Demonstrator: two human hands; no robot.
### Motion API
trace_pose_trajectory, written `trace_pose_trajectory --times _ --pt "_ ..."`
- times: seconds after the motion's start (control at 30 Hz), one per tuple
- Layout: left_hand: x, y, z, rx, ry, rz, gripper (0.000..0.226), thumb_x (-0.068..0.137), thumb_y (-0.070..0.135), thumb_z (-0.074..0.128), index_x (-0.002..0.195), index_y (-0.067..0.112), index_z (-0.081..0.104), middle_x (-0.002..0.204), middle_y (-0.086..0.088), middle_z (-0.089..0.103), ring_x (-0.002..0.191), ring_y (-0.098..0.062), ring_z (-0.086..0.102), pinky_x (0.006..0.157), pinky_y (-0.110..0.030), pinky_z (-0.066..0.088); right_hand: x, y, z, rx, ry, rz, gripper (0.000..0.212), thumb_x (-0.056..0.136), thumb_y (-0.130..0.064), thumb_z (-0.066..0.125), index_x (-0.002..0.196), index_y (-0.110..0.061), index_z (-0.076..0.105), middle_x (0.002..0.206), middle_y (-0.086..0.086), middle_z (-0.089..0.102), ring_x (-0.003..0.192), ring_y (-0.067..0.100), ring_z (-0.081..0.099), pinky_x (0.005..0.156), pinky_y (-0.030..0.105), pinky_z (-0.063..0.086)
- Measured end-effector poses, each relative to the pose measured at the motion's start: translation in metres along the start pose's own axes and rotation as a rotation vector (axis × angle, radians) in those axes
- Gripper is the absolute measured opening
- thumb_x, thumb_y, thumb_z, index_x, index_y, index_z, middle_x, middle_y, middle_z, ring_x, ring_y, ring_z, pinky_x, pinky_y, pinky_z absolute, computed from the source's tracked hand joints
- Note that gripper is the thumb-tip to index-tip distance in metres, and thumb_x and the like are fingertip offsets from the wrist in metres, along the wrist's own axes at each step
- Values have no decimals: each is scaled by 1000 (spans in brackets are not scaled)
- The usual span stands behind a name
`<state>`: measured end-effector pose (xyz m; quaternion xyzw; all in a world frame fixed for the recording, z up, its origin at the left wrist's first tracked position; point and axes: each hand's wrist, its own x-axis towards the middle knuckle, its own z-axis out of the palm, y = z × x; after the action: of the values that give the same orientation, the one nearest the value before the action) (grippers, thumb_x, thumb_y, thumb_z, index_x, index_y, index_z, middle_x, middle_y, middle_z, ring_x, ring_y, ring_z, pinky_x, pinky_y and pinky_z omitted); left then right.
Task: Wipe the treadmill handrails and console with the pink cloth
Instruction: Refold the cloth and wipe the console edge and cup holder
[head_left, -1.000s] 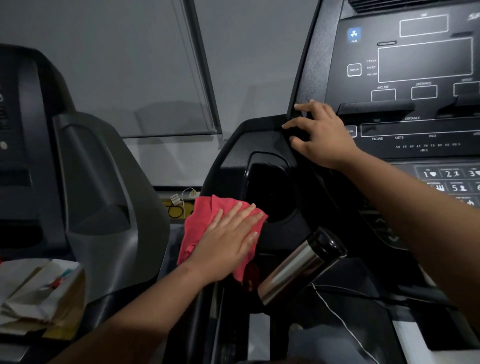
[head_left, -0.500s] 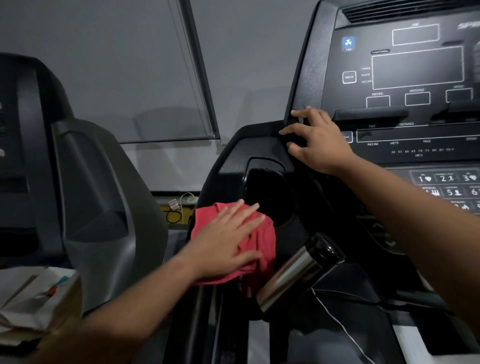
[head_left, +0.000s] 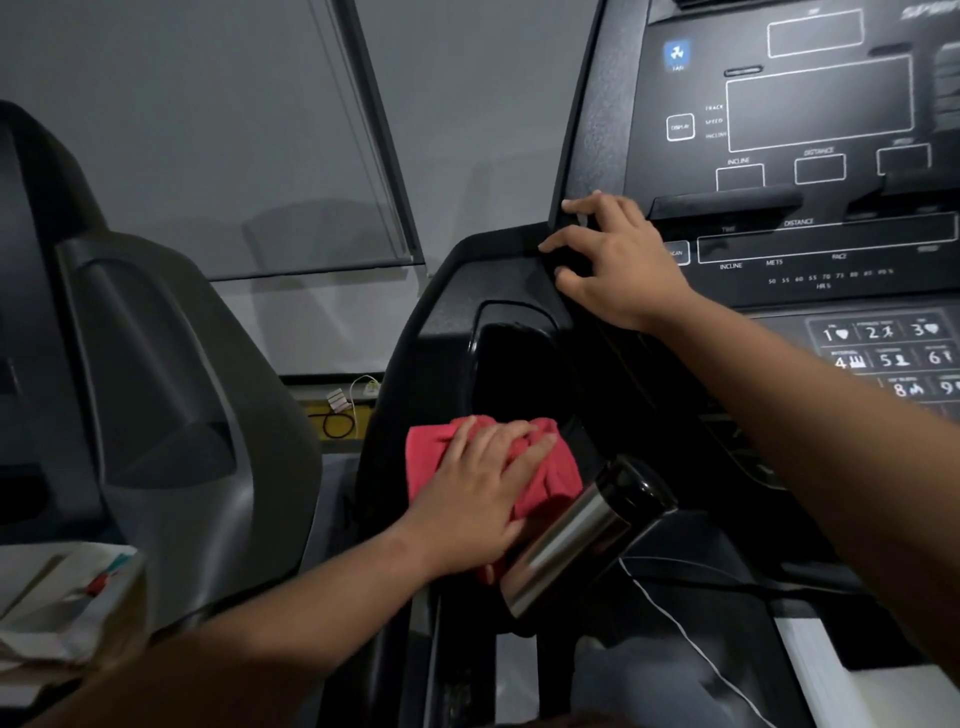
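Pressing down on the pink cloth (head_left: 540, 478) is the left hand (head_left: 480, 499), palm flat with the fingers mostly straight and spread over the bunched fabric, so it's pushing it rather than grabbing it. The cloth sits on the black plastic housing at the left side of the treadmill console (head_left: 810, 171), right at the lower rim of the glossy black cup holder (head_left: 514, 374), and some of it hangs off below the palm.

The right hand (head_left: 621, 262) is up higher, resting on the console's left edge where the upright panel meets the housing. Its fingers (head_left: 561, 240) are loosely bent against that edge, with nothing held in them.

Just beside the cloth, to its right, there's a stainless steel tumbler (head_left: 576, 540) with a black lid, tilted over at an angle and touching or almost touching the cloth, can't tell which. A thin white cable (head_left: 691, 644) runs down below it.

The console display is dark, with a blue fan button (head_left: 677, 53) and a number keypad (head_left: 888, 353) partly hidden behind the right forearm. Off to the left there's a neighbouring machine (head_left: 156, 389) in grey and black, and some papers (head_left: 57, 603) in the bottom left corner.
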<state>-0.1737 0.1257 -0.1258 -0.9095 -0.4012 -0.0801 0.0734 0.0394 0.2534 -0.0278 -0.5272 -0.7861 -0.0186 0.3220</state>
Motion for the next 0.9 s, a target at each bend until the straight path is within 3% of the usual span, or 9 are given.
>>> trace_pose_trajectory --times 0.07,0.13,0.23,0.33,0.43,0.53,0.73,0.9 --pt "1 5 7 16 113 31 59 77 38 43 134 24 39 124 -4 41 108 -23 43 104 -43 36 -1 1 0 2 0 -4 32 83 -26 60 114 -23 67 138 5 45 134 28 31 108 43 29" --pt "2 5 6 22 190 80 58 74 33 42 131 25 39 121 -3 39 100 -21 40 92 -39 32 -2 1 0 4 -3 -5 35 82 -29 56 114 -23 68 138 6 46 135 28 32 108 43 30" --pt "-6 -9 1 55 156 145 59 72 44 42 130 30 40 119 -1 39 98 -19 40 84 -33 33 -2 0 -1 10 -20 1 34 83 -28 58 115 -23 68 139 6 46 137 29 29 109 43 28" --pt "-18 -37 -7 65 93 181 59 78 56 41 133 33 39 119 0 41 98 -18 41 81 -34 48 -1 -1 -3 10 -28 2 40 80 -33 52 115 -22 68 139 6 46 138 30 29 110 43 27" --pt "-24 -54 -13 84 10 230 60 92 67 22 139 32 35 124 -1 41 106 -17 40 86 -39 48 -1 -1 -3 2 -46 9 41 80 -34 52 116 -23 67 140 6 45 139 29 28 111 42 26" --pt "-18 -51 -14 64 -31 247 58 95 65 16 139 31 35 125 -2 40 112 -19 38 92 -44 45 -2 -2 -3 11 -47 14 45 77 -36 48 115 -22 68 139 7 46 138 30 29 110 44 28" --pt "16 -43 -17 -66 -101 306 45 99 56 17 132 38 41 119 4 36 106 -12 35 90 -33 39 -1 -2 -4 -8 -55 11 44 77 -36 48 114 -22 68 138 8 48 136 31 31 109 45 30" --pt "45 -31 -22 -328 -248 228 60 92 64 11 135 37 44 126 6 35 113 -6 33 101 -29 29 -2 -4 -6 14 -61 36 43 78 -35 49 114 -24 68 139 5 46 138 29 29 109 43 28"
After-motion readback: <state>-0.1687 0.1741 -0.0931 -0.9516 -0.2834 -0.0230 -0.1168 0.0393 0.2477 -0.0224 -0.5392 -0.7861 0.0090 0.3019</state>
